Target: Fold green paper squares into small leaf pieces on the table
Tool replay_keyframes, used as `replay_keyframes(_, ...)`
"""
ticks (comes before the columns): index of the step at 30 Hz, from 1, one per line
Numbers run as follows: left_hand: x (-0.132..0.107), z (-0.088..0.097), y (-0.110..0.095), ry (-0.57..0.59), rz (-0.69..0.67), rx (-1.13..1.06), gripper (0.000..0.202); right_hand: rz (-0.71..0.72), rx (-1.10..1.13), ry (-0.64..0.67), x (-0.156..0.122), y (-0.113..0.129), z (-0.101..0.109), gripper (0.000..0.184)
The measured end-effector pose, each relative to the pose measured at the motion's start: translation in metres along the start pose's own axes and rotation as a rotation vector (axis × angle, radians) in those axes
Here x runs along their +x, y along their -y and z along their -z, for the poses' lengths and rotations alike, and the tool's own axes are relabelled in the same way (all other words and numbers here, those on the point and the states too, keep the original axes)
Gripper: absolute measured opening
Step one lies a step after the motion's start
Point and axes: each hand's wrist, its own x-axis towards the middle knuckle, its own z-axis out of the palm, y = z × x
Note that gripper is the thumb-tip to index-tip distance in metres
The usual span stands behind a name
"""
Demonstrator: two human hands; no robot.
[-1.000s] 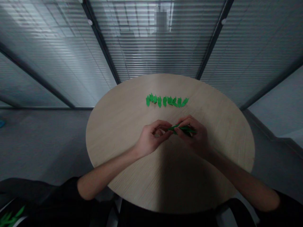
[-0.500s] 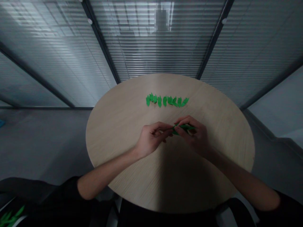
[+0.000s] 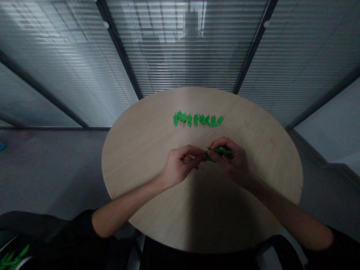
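Left hand point(image 3: 182, 164): fingers pinching the left end of a slender green leaf-shaped piece point(image 3: 224, 151)
Right hand point(image 3: 233, 162): fingers pinching that piece above the round pale-wood tabletop point(image 3: 137, 150)
Change: left pinch tighter than a second ago, probably steadying it
Beyond: small green leaf-shaped pieces point(image 3: 196, 120), unmoved

A slim, leaf-like green piece point(image 3: 224, 151) lies crosswise in the grip, its left end at the fingertips of the left hand point(image 3: 177, 164), its middle pinched between thumb and fingers of the right hand point(image 3: 235, 162). Right of that thumb it narrows to a point inside the hand's curl; below the thumb tip more green shows (fold or second piece, the fingers hide which).
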Motion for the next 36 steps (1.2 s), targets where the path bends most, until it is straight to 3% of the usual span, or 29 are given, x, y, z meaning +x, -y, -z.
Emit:
replay_keyframes(9,-0.0018,-0.0022,0.0023,-0.023,0.042,-0.083,0.029,-0.015,0.006,0.005,-0.0012,0.0027,0.0003,0.009)
replay_keyframes(25,-0.0009,-0.0044,0.0027,-0.034,-0.01,0.002,0.019,0.069,0.025,0.036,-0.0044,0.0027,-0.005,0.01)
replay_keyframes(36,-0.0001,-0.0019,0.0044,-0.076,-0.014,0.077,0.015,-0.054,0.011,0.076,-0.0039,-0.0005,-0.003,0.018)
